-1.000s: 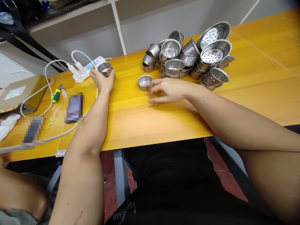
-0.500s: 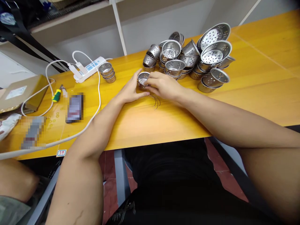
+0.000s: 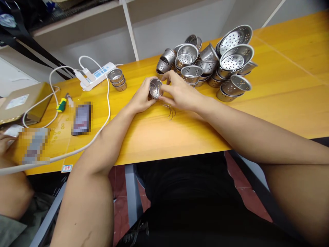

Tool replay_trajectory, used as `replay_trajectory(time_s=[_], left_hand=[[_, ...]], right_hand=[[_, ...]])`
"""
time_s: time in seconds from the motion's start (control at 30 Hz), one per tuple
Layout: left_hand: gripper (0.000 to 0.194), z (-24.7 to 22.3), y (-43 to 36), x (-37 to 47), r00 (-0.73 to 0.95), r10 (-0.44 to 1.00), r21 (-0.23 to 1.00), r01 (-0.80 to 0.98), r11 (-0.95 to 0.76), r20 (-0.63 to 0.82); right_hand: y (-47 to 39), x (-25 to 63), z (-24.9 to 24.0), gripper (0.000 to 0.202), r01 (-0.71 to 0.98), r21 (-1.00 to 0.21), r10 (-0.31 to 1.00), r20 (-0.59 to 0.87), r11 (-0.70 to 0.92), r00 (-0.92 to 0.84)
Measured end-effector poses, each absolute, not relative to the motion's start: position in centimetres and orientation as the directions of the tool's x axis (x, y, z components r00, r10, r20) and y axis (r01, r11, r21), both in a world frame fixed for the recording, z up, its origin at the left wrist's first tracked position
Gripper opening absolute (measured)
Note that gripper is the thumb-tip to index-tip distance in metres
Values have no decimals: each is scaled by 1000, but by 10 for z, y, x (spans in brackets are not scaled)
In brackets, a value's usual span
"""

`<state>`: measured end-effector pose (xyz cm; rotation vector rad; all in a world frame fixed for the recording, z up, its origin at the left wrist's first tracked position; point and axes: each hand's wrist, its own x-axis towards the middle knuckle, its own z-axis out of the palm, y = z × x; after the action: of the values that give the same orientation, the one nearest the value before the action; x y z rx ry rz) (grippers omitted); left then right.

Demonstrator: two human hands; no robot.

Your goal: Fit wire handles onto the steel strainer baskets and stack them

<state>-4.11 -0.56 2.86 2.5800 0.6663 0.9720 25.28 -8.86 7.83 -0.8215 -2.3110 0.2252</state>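
Note:
A small perforated metal cup [image 3: 155, 88] is tilted between my hands, its open mouth turned toward me. My left hand [image 3: 142, 97] wraps round its left side. On the right, my right hand [image 3: 174, 90] has its thumb and fingertips at the cup's rim, the fingers curved. Thin curved wires [image 3: 170, 112] lie on the table just below my right hand. Behind the hands stands a large group of perforated metal cups [image 3: 190, 55] in several sizes, many nested or leaning. A small stack of cups [image 3: 119, 82] is to the left of my left hand.
A white power strip [image 3: 99, 75] with plugs and cables lies at the back left. Nearer are a green-and-yellow screwdriver [image 3: 61, 105], a blurred phone [image 3: 82, 118], another blurred object [image 3: 36, 145] and a cardboard box [image 3: 25, 103]. Another person's hand [image 3: 3, 142] is at the far left edge.
The cup has tilted toward me, and my left fingers have closed round it. My right fingers have lifted and spread at its rim. The other person's hand has come in at the left.

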Motion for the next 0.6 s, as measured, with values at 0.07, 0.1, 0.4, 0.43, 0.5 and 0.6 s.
replay_trajectory(time_s=[0.07,0.1,0.4,0.43,0.5,0.6], left_hand=[[97,27,-4,-41,671,512,429,306,-850,536],[97,27,-4,-41,675,509,428,303,-851,535],[98,32,-10,-39,675,530,436,328,-838,513],[97,34,-12,-39,675,531,435,329,-838,512],[95,37,-15,-38,677,529,428,332,-840,512],[97,41,-15,-40,659,542,423,352,-835,522]], right_hand=[[-87,253,77,38,487,-394,626,528,780,-575],[-86,253,77,39,482,-408,631,524,776,-572],[-86,252,76,31,446,-481,656,544,755,-523],[-86,252,76,30,445,-492,663,548,748,-510],[-86,251,78,32,435,-512,671,559,741,-487],[-87,251,83,43,404,-530,666,570,746,-481]])
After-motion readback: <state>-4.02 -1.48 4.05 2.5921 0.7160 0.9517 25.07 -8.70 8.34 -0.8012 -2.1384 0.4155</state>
